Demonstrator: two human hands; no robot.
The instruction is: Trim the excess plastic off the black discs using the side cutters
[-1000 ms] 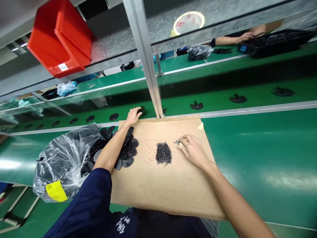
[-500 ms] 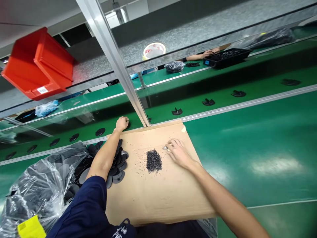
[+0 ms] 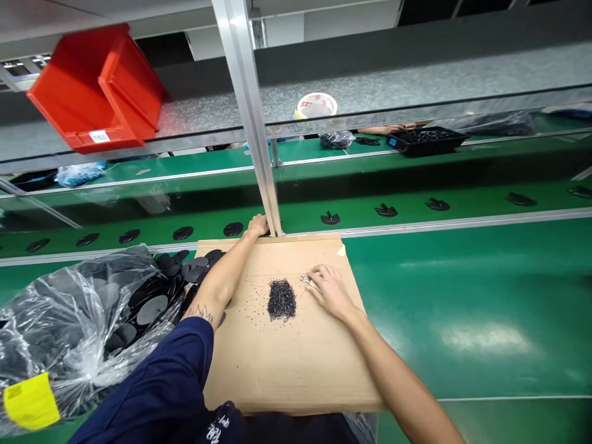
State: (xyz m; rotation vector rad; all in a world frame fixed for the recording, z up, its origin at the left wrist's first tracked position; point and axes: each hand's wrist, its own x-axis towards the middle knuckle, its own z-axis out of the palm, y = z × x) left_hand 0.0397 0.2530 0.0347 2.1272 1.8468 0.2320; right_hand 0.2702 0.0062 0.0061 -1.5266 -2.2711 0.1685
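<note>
Head view: open right hand [image 3: 327, 291] rests on cardboard [image 3: 296, 370] near black granules [image 3: 281, 300]; left hand [image 3: 258, 226] at the far edge, grip unclear. A careless sweep could scatter the granules.

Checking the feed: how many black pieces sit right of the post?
5 black pieces, spaced in a row along the far green belt; more may lie beyond the frame.

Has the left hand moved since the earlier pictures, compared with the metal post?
Yes, the left hand moved sideways, closer to the metal post.
</note>
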